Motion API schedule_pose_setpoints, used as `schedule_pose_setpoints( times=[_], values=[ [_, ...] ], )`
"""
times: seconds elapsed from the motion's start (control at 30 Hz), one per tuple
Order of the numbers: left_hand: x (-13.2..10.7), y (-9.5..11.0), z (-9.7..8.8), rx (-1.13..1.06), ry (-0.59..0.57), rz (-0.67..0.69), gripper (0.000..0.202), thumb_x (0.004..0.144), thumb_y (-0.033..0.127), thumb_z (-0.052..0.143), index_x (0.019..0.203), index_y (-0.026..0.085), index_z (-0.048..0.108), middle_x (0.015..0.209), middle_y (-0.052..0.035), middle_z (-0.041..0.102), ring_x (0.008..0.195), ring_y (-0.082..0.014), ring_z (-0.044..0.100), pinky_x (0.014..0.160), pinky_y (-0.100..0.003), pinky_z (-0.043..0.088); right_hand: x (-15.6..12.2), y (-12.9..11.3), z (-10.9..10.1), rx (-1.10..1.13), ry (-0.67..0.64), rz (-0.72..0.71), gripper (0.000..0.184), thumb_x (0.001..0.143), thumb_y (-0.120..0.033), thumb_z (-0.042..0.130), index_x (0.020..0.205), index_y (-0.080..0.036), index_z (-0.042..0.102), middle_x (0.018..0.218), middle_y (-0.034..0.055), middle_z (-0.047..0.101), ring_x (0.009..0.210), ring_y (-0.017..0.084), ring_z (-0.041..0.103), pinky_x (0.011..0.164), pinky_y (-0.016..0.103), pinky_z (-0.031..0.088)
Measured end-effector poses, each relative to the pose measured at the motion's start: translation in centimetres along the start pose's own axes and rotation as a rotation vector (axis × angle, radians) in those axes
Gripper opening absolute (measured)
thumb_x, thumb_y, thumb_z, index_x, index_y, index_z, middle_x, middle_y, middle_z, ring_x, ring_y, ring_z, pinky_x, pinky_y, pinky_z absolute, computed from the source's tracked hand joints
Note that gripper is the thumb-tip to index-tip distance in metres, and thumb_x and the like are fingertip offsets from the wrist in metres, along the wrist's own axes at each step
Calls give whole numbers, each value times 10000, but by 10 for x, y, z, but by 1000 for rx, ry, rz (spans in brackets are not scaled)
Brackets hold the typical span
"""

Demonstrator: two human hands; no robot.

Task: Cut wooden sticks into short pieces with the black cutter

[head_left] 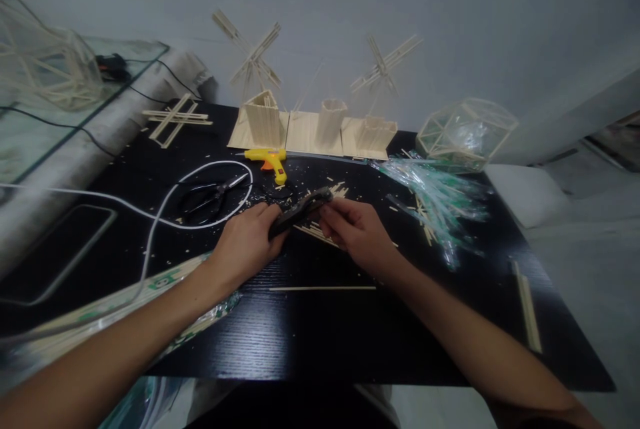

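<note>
My left hand [247, 242] is closed round the handles of a dark cutter [300, 210] above the middle of the black table [325, 336]. Just to its right, my right hand [357, 229] is closed in a pinch at the cutter's jaws; whatever it holds is too small to make out. Under both hands lies a small heap of thin wooden sticks [315, 232]. A single long stick [323, 288] rests on the table just in front of my hands.
A yellow glue gun [273, 161], black scissors [213, 194] and a white cable [165, 212] lie left of centre. Stick windmill models [263, 116] stand at the back. Clear plastic wrappers [435, 199], a stick-framed shape [467, 130] and loose sticks [527, 312] lie right.
</note>
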State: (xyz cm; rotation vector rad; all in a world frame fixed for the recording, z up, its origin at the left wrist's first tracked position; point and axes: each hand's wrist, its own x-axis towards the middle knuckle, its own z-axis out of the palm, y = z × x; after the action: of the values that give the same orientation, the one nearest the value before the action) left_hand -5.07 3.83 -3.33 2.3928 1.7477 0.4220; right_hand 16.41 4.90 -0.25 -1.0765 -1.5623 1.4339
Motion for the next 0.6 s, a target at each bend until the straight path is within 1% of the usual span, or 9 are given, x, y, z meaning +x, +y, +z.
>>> schedule_pose_setpoints(
  times=[0.17,0.27,0.33,0.4,0.47,0.5,0.6],
  values=[
    [0,0,-2,-5,-12,-13,171,940,321,536,843,194,597,823,-65,647,741,-244,649,646,-336,456,-1,-1,1,-16,4,18,319,975,-440,588,832,-168,671,630,-34,505,501,77,373,449,223,273],
    [0,0,-4,3,-35,-16,169,937,315,537,842,192,603,832,-69,655,741,-243,653,654,-336,454,-1,-1,1,-19,3,24,353,967,-463,594,776,-169,638,620,-38,499,494,76,370,454,226,276],
    [0,0,-4,11,-31,-21,173,939,325,535,866,190,614,851,-73,666,761,-248,660,660,-335,451,-1,0,0,-34,3,14,373,965,-474,592,751,-170,620,606,-43,488,490,75,361,456,228,271],
    [0,0,-3,4,-6,-29,205,949,366,528,892,191,620,872,-73,676,787,-252,668,661,-332,446,0,-1,0,-67,11,2,389,969,-475,588,727,-170,606,587,-48,470,488,75,351,460,229,263],
    [0,1,-4,-29,19,-28,269,960,435,515,881,195,609,859,-66,675,785,-245,666,658,-328,441,0,-3,0,-102,26,-11,403,967,-472,593,700,-170,591,580,-46,474,494,76,363,470,230,272],
    [0,1,-4,-55,28,-23,305,963,472,504,868,198,601,843,-59,672,775,-238,661,658,-326,439,0,-4,0,-108,32,-21,390,960,-472,605,713,-171,598,587,-41,495,503,80,386,480,229,288],
    [-2,1,-7,-128,48,7,389,963,559,468,860,203,587,806,-47,657,755,-229,643,672,-329,444,1,-6,0,-77,40,-54,318,920,-479,663,835,-173,648,637,-26,576,560,103,490,530,233,364]
  ],
)
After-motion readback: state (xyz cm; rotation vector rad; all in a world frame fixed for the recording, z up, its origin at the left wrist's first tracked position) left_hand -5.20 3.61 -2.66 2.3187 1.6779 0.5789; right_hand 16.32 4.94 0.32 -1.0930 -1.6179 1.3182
